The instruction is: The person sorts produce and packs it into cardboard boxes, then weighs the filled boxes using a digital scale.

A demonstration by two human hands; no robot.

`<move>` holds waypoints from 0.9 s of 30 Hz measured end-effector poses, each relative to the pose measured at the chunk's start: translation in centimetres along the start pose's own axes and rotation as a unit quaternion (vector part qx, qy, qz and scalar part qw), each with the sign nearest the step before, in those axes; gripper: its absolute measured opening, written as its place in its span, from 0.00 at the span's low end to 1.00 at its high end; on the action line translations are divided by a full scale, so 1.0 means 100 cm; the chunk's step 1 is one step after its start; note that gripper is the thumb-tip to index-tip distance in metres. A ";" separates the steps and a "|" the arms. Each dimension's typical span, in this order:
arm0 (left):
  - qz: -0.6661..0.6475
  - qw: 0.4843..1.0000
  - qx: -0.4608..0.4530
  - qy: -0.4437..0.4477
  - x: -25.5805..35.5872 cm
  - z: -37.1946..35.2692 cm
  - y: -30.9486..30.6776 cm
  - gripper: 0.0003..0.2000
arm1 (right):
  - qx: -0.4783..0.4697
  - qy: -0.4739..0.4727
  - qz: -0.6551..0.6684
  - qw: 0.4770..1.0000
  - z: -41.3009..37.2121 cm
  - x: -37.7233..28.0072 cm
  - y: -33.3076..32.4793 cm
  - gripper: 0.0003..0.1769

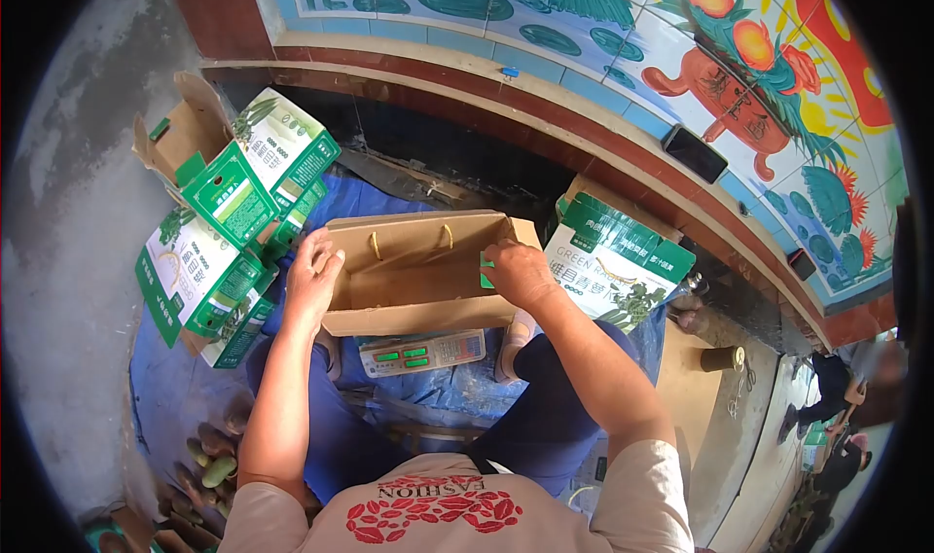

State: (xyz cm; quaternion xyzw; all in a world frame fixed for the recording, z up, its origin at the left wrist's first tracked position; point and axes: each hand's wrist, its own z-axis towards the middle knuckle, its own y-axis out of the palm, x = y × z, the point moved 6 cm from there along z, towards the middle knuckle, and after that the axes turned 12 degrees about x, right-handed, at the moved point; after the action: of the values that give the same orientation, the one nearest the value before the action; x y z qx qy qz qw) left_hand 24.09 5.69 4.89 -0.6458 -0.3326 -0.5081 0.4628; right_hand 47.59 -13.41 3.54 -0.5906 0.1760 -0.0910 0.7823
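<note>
An open brown cardboard box [409, 271] with two yellow cord loops stands on a weighing scale [423, 353] between the person's legs. No contents show inside it. My left hand [313, 271] is at the box's left end, its fingers curled over the edge. At the right end, my right hand [520, 271] grips a flap that shows a green patch. Part of the scale, with its green displays, sticks out below the box.
Green and white printed cartons [233, 198] are piled at the left. Another printed carton [618, 261] stands at the right. Radishes [219, 470] lie at the lower left. Phones [694, 154] rest on the wall ledge. Other people [837, 388] are at the far right.
</note>
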 end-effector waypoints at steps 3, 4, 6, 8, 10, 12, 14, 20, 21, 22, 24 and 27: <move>-0.002 1.000 0.003 -0.003 -0.001 -0.003 -0.002 0.23 | 0.001 -0.004 -0.005 1.000 0.002 -0.005 -0.005 0.11; -0.003 1.000 0.003 -0.005 -0.002 -0.003 -0.002 0.23 | 0.005 -0.007 -0.009 1.000 0.003 -0.006 -0.007 0.11; 0.001 1.000 0.002 0.001 -0.006 -0.002 -0.003 0.23 | -0.004 -0.003 -0.009 1.000 0.006 -0.008 -0.007 0.12; 0.004 1.000 0.002 0.005 -0.009 -0.002 -0.003 0.23 | -0.008 0.000 -0.012 1.000 0.009 -0.008 -0.007 0.12; 0.006 1.000 0.007 0.009 -0.008 -0.002 -0.004 0.23 | -0.007 0.003 -0.016 1.000 0.012 -0.007 -0.006 0.13; 0.012 1.000 0.013 0.005 -0.005 -0.003 -0.007 0.23 | -0.011 0.012 -0.018 1.000 0.015 -0.007 -0.005 0.13; 0.011 1.000 0.016 0.004 -0.004 -0.003 -0.008 0.23 | -0.017 0.023 -0.031 0.999 0.016 -0.006 -0.005 0.13; 0.010 0.999 0.040 0.014 -0.001 -0.005 -0.015 0.21 | -0.052 -0.003 -0.018 0.998 0.015 -0.012 -0.002 0.14; 0.002 0.999 0.040 0.017 0.000 -0.006 -0.016 0.21 | -0.055 -0.014 -0.014 0.998 0.014 -0.016 -0.002 0.14; -0.006 0.999 0.039 0.021 0.001 -0.006 -0.015 0.22 | -0.078 -0.016 -0.015 0.997 0.013 -0.020 -0.001 0.14; -0.008 0.999 0.044 0.027 0.000 -0.007 -0.015 0.22 | -0.104 -0.038 0.004 0.994 0.007 -0.031 0.003 0.15; 0.007 0.999 0.042 0.033 -0.001 -0.005 -0.014 0.22 | -0.127 -0.080 0.040 0.988 -0.003 -0.045 0.015 0.15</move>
State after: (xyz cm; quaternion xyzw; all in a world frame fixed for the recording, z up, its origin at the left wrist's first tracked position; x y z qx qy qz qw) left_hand 22.57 5.69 5.16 -0.6107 -0.3333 -0.5115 0.5042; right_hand 43.28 -11.65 2.77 -0.6826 0.1465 0.0114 0.7158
